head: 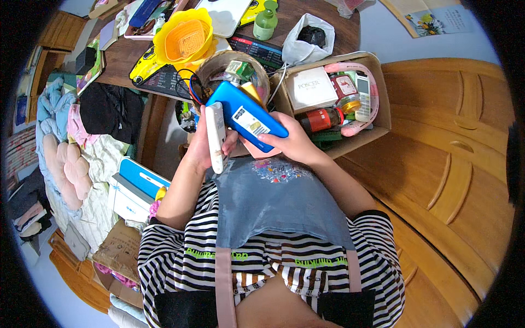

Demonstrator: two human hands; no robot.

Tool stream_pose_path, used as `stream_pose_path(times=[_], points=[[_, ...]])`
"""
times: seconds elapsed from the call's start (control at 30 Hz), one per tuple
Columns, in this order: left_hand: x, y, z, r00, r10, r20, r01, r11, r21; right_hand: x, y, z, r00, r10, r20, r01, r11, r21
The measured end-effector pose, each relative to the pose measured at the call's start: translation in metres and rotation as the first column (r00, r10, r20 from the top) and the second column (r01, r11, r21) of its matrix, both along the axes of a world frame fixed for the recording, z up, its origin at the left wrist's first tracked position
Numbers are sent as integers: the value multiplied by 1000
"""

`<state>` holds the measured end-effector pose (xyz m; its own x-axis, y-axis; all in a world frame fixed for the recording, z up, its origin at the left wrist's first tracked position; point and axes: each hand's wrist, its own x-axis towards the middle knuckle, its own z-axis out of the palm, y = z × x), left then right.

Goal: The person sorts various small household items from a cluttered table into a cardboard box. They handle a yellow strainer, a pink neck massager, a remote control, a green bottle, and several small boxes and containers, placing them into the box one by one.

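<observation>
My left hand [200, 141] holds a white remote-like device [215, 137] upright, its narrow side towards me. In my right hand [293, 139] is a flat blue phone-shaped device [246, 117] with a white label that bears writing; my thumb lies on its near face. The far end of the blue device is close to the top of the white one. Beneath them a pink flat item [261, 151] shows in part; what holds it is hidden. Just beyond my hands stands a round woven basket [262, 67] with a green-and-white small box [240, 69] and other items inside.
A cardboard box [383, 102] at the right holds a white box [310, 88], a jar [320, 119], a remote control [363, 98] and a pink headband [374, 82]. On the wooden desk [119, 65] are yellow strainer bowls [184, 39], a green bottle [265, 22] and a white bag [291, 45].
</observation>
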<state>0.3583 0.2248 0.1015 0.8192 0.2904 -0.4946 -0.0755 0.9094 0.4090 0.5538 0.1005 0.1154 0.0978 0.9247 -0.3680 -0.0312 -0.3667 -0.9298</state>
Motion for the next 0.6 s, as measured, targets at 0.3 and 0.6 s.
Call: stream_pose_path(times=[0.3, 0.6], points=[[2, 21, 9, 966, 256, -38, -252, 964, 86, 56, -56, -2, 827, -555, -92, 553, 832, -51], [-34, 23, -20, 878, 431, -208, -395, 898, 194, 107, -56, -13, 758, -647, -90, 610, 750, -256]])
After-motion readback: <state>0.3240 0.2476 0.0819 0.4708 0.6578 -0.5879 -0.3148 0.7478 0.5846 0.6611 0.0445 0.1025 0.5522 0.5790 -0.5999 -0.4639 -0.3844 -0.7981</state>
